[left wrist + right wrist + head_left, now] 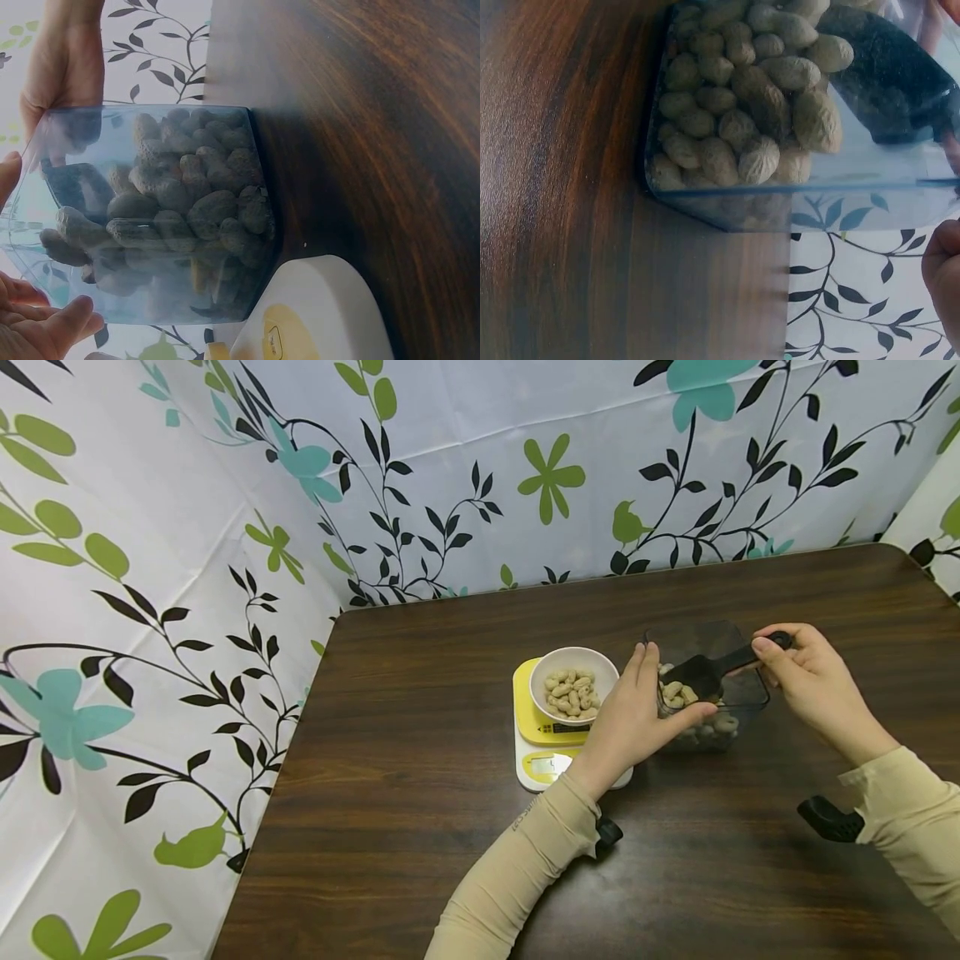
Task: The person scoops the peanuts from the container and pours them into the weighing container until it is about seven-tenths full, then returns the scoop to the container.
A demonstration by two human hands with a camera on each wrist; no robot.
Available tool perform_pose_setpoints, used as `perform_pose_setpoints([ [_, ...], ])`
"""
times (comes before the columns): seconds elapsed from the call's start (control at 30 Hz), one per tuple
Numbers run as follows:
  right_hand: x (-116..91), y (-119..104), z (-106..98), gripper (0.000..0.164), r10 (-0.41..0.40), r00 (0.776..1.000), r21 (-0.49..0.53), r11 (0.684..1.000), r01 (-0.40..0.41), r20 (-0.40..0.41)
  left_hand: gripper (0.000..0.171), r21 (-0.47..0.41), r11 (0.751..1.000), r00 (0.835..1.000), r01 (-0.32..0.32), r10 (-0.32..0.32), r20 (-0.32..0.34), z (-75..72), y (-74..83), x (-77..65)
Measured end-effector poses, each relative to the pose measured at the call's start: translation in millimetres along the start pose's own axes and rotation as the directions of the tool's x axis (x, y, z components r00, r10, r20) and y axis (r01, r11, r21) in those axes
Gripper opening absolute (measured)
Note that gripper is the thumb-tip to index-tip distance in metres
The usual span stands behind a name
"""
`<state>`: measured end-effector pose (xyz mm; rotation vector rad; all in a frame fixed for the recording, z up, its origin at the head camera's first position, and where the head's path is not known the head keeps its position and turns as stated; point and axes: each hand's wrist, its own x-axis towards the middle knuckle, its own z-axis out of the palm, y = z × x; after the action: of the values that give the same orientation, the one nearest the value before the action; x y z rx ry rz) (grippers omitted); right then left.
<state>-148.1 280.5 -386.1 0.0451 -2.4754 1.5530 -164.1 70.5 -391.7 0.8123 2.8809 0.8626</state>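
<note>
A clear plastic container (172, 307) stands on the table with unshelled peanuts (727, 135) in it. My left hand (626, 722) holds the container at its near left side, with the thumb along the near rim and the fingers against the left wall. In my right hand (813, 685), thumb and fingers pinch the handle of a black scoop (701, 675). The scoop's head is tilted down inside the container, against the peanuts. Left of the container, a white bowl (537, 683) with peanuts (572, 695) sits on a yellow and white kitchen scale (527, 714).
The dark wooden table (405, 760) reaches back to a white patterned curtain (465, 452). Black wrist devices show below the left sleeve (525, 860) and beside the right sleeve (900, 810). The scale's small display (551, 765) is too blurred to read.
</note>
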Motion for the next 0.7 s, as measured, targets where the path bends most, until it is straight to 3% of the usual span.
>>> perform_pose_setpoints([
  [0.13,-0.7,1.6,1.9,0.013,-0.042,0.999,0.079,0.996,0.043,-0.015,0.093,0.003,1.000,1.000,-0.001,0.001,-0.003,-0.3,0.5,0.6],
  [0.3,-1.5,3.0,1.4,0.019,-0.106,0.994,0.088,0.991,0.105,0.006,0.093,0.000,1.000,1.000,0.004,-0.004,-0.002,-1.0,1.1,1.2],
  [0.47,-0.1,0.9,0.8,0.011,-0.032,0.999,0.095,0.995,0.031,0.013,0.093,-0.018,1.000,1.000,0.017,-0.017,0.004,-1.3,0.9,1.3],
  [0.53,0.0,-0.4,0.7,0.009,0.015,1.000,0.169,0.985,-0.017,0.012,0.094,-0.028,0.999,1.000,0.025,-0.025,0.007,-1.2,0.9,1.2],
  [0.6,0.0,-0.8,0.5,0.013,0.045,0.998,0.329,0.943,-0.053,0.032,0.094,-0.028,0.999,1.000,0.029,-0.029,0.007,-1.3,1.0,1.1],
  [0.7,-0.4,0.4,-0.4,0.021,0.079,0.995,0.527,0.844,-0.099,0.060,0.094,-0.025,0.999,0.999,0.031,-0.031,0.006,-1.8,1.4,1.0],
])
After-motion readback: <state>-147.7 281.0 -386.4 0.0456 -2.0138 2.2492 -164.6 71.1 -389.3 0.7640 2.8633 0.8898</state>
